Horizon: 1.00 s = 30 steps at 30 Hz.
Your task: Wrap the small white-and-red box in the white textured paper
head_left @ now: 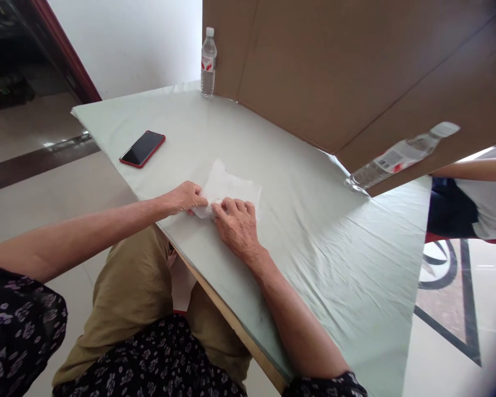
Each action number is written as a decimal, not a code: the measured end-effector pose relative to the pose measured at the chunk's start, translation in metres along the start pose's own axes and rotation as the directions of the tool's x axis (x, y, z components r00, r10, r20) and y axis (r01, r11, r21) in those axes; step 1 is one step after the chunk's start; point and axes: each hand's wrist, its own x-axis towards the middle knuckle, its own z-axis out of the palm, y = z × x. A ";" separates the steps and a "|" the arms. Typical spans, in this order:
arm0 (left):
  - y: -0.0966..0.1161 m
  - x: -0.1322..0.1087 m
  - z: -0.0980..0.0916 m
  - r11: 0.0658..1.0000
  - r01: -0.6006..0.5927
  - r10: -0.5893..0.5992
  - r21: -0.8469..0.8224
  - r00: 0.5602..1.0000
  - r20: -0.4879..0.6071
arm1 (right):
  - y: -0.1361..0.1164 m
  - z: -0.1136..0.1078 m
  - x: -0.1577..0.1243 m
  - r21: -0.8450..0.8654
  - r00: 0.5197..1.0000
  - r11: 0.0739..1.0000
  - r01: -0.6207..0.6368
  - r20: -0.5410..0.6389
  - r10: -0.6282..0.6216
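A white paper tissue [231, 184] lies flat on the pale green table cover [314, 231], near the table's front edge. My left hand [186, 197] pinches the tissue's near left corner, fingers closed on it. My right hand [236, 223] rests on the tissue's near edge with fingers curled, pressing or gripping the folded-up part between both hands. The near edge of the tissue is bunched under my fingertips.
A red-cased phone [143, 148] lies to the left. One water bottle [208, 62] stands at the far edge, another bottle [400, 156] at the right, both against a tall cardboard sheet [347, 71]. Another person's arm [471, 170] shows at the far right.
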 end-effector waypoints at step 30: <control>0.021 -0.002 0.014 0.955 0.082 -0.061 -0.285 0.995 0.081 | -0.001 -0.010 0.004 0.085 0.997 0.996 -0.025 0.071 0.019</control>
